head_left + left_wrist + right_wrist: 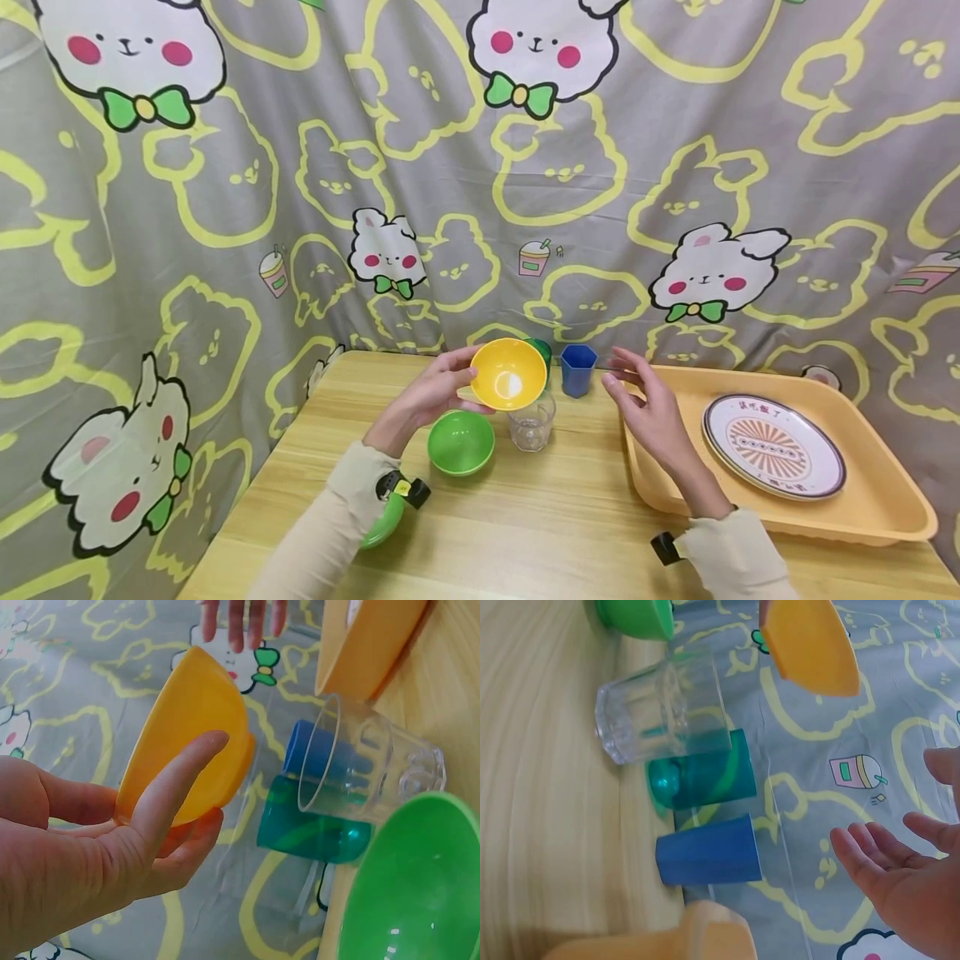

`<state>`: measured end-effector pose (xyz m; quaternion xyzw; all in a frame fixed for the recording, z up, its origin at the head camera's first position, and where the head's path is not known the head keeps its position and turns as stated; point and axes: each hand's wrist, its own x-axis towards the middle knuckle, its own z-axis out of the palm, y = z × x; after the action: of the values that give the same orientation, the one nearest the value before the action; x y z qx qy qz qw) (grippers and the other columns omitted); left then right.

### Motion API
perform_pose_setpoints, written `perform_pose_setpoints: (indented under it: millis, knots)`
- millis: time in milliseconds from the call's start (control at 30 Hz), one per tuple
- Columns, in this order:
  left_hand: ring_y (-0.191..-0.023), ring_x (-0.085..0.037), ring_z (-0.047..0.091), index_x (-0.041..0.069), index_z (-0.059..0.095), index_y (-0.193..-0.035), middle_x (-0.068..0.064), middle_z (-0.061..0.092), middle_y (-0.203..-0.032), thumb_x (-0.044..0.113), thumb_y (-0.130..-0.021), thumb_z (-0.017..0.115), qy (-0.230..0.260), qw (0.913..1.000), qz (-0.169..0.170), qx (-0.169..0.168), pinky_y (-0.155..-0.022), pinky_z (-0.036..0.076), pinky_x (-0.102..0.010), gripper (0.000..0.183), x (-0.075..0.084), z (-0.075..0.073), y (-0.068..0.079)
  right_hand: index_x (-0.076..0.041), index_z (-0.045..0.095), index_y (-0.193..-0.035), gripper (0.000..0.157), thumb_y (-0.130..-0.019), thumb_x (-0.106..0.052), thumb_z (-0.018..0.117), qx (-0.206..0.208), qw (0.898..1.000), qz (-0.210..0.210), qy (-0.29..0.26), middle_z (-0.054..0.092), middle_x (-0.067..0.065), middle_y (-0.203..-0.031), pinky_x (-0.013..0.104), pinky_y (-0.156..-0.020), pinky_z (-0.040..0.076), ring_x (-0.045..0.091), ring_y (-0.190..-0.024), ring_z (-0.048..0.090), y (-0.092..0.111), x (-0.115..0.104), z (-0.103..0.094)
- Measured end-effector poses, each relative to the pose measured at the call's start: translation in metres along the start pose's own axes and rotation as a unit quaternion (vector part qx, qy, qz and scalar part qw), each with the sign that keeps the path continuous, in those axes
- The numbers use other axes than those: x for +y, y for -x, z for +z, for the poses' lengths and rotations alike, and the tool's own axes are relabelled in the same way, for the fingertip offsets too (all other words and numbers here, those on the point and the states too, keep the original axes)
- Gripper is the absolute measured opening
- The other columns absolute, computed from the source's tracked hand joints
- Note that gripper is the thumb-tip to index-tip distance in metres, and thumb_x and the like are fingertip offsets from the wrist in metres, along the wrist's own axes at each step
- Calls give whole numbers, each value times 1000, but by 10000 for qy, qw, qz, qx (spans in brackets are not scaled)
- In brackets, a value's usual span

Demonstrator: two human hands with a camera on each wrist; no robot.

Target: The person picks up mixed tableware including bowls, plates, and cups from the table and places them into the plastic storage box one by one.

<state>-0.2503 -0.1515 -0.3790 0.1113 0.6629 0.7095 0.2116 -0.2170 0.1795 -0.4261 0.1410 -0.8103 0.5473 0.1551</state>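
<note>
A: Left hand (pixel 431 393)?
B: Holding the yellow bowl (pixel 510 367), thumb and fingers round its side, raised off the tabletop. Round, smooth; glossy inside, bright reflection.
A: Nearer the wearer than that hand's fingers?
B: Green bowl (pixel 461 443), round, shiny. Right of it, a transparent cup (pixel 531 432).
A: Right hand (pixel 657 417)?
B: Fingers loosely extended, thumb apart, nothing gripped. Left of its fingertips, a blue cup (pixel 578 375), hexagonal mouth; to its right, an orange tray (pixel 888 471), rounded corners.
</note>
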Motion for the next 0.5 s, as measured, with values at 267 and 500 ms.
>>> perform_pose_setpoints:
  millis: [267, 500]
  knots:
    - [-123, -36, 55, 4, 37, -157, -24, 42, -150, -2, -108, 35, 95, 9997, -8, -204, -85, 60, -56, 50, -3, 15, -5, -11, 48, -151, 51, -106, -31, 60, -191, 9996, 142, -123, 59, 15, -137, 10, -90, 49, 29, -124, 60, 3, 0, 18]
    - [-128, -37, 51, 5, 40, -156, -21, 42, -151, -2, -108, 36, 91, 9997, -38, -239, -84, 60, -57, 48, -5, 28, -11, -9, 44, -154, 54, -106, -27, 60, -355, 9971, 321, -592, 56, 19, -139, 16, -89, 54, 37, -125, 59, 3, -4, 31]
